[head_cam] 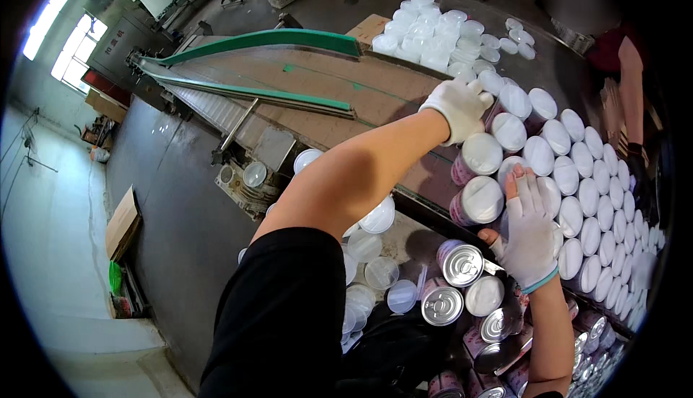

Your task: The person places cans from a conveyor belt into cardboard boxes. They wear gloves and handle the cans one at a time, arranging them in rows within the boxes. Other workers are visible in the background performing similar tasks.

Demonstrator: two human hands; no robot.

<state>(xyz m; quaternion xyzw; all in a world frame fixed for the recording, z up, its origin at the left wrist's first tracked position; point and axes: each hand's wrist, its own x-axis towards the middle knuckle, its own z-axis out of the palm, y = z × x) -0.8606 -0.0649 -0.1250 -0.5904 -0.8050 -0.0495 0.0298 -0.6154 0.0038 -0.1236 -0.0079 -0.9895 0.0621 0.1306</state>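
Observation:
My left hand (457, 110), in a white glove, is beside the outermost cans at the far side of the table. Its fingers bend towards a white-lidded can (509, 131); whether they grip anything is hidden. My right hand (526, 230) wears a white glove with bare fingertips. It lies flat over the lids at the near side of the group, thumb held apart. Between the hands stand two pink-labelled cans with white plastic lids, one nearer the left hand (482, 154) and one nearer the right (481, 201). Many lidded cans (566, 173) stand upright in tight rows to the right.
A conveyor table (390, 92) with green guide rails (260, 41) runs to the upper left. A heap of clear lids (433, 32) lies at the back. Ring-pull cans (442, 306) and loose lids (381, 272) are below the table edge. Another person's arm (631, 89) is at right.

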